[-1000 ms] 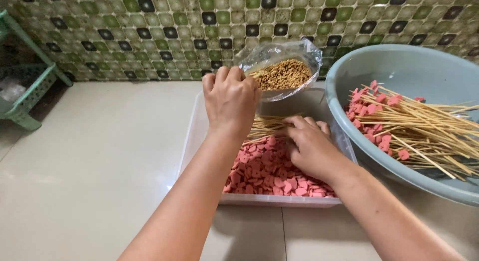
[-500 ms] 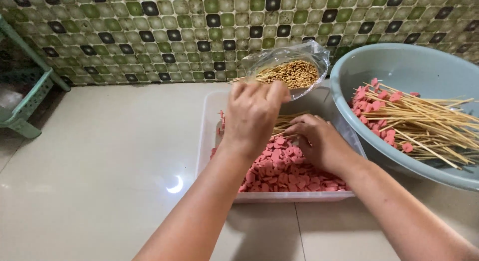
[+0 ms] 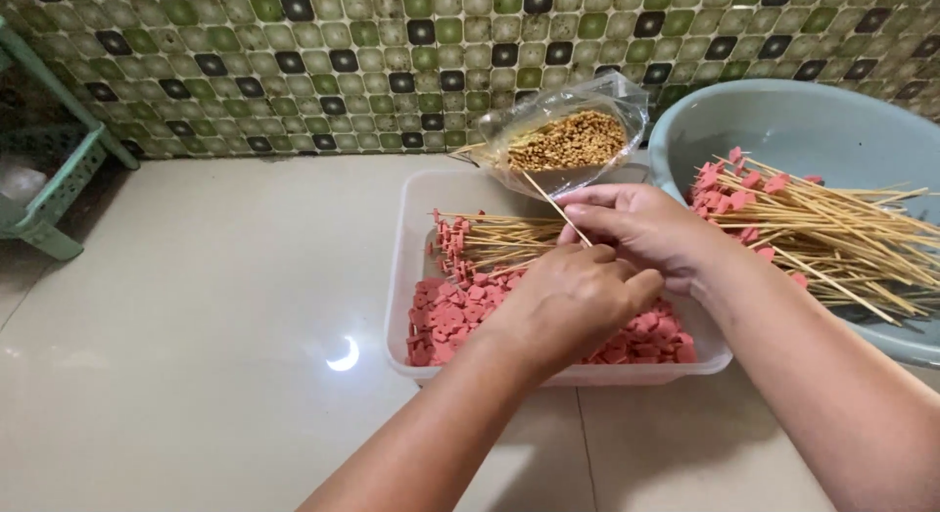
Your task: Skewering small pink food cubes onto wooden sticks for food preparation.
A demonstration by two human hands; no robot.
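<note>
Both bare arms reach forward and come together in the middle. The left hand (image 3: 573, 302) is curled with its back facing up, fingers bent under. The right hand (image 3: 641, 223) sits just behind it, touching it, with its thumb and first finger pinched together. The right wrist bends in toward the left hand.

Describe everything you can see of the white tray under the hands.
The white tray is a shallow, rectangular, translucent plastic container lying flat on the pale floor, near the tiled wall. It holds a heap of pink sausage slices and a bundle of loaded bamboo skewers. A clear bag of skewers rests on its far rim; the blue basin stands at its right. Both hands hover over it.
</note>
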